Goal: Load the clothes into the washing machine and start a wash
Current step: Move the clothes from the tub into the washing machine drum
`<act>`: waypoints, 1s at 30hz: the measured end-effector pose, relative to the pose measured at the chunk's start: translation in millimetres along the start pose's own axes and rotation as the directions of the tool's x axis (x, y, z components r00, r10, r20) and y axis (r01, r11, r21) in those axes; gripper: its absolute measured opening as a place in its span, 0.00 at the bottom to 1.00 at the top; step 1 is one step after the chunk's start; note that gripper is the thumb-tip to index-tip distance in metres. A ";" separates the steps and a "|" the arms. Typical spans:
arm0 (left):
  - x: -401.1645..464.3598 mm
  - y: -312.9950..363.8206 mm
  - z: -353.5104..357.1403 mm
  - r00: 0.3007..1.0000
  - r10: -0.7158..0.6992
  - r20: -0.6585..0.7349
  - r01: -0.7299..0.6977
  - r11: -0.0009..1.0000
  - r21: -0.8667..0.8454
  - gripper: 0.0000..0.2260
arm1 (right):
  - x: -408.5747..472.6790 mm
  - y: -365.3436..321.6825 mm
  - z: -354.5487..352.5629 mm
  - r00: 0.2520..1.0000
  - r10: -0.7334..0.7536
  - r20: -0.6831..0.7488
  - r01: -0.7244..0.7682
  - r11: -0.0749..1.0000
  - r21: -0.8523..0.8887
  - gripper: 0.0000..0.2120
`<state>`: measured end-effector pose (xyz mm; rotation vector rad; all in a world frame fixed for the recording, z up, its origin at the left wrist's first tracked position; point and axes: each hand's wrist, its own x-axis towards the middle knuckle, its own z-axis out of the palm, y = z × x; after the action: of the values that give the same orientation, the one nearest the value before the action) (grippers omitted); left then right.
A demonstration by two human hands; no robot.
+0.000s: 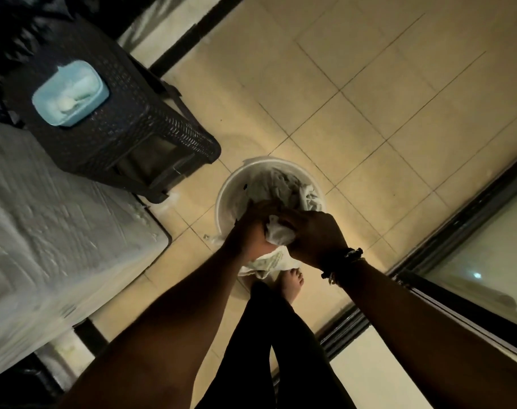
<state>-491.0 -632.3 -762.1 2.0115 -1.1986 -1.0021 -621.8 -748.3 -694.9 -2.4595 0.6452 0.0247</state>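
On tiled floor (369,119), white bucket (222,199); both hands' grip (251,231) (313,234) holds pale cloth (278,231).

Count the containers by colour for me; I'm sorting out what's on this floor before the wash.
White: 1, the round bucket holding the clothes, which both hands grip
Dark: 1, the woven basket
Light blue: 1, the small tub resting on top of the basket
Total: 3

washer (59,219) cut off at left edge, bucket (230,187) partly behind hands
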 end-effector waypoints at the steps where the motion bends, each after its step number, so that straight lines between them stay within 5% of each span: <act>1: -5.1 8.6 -5.5 1.000 0.006 -0.016 -0.006 1.000 0.022 0.30 | -3.1 -7.3 -8.9 1.000 0.015 0.000 -0.015 1.000 -0.012 0.35; 14: -69.0 140.4 -79.3 0.987 0.101 -0.126 -0.083 0.986 0.142 0.12 | -73.4 -60.2 -102.7 0.892 0.423 0.161 -0.419 0.906 -0.058 0.47; 20: -88.5 196.9 -115.2 0.981 0.101 -0.166 -0.062 0.972 0.227 0.16 | -89.7 -89.1 -137.0 0.856 0.515 0.050 -0.516 0.856 0.013 0.47; 26: -102.5 242.9 -159.2 0.968 0.105 -0.226 -0.081 0.990 0.114 0.14 | -111.0 -115.7 -180.8 0.912 0.411 -0.006 -0.371 0.828 0.421 0.47; 30: -116.1 282.0 -193.3 0.940 0.099 -0.326 -0.137 0.986 -0.094 0.14 | -139.8 -142.2 -206.0 0.921 0.390 -0.026 -0.332 0.816 0.473 0.54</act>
<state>-495.9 -627.1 -401.1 1.8975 -1.0453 -0.6391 -706.6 -698.9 -425.5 -1.8615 1.0385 -0.1192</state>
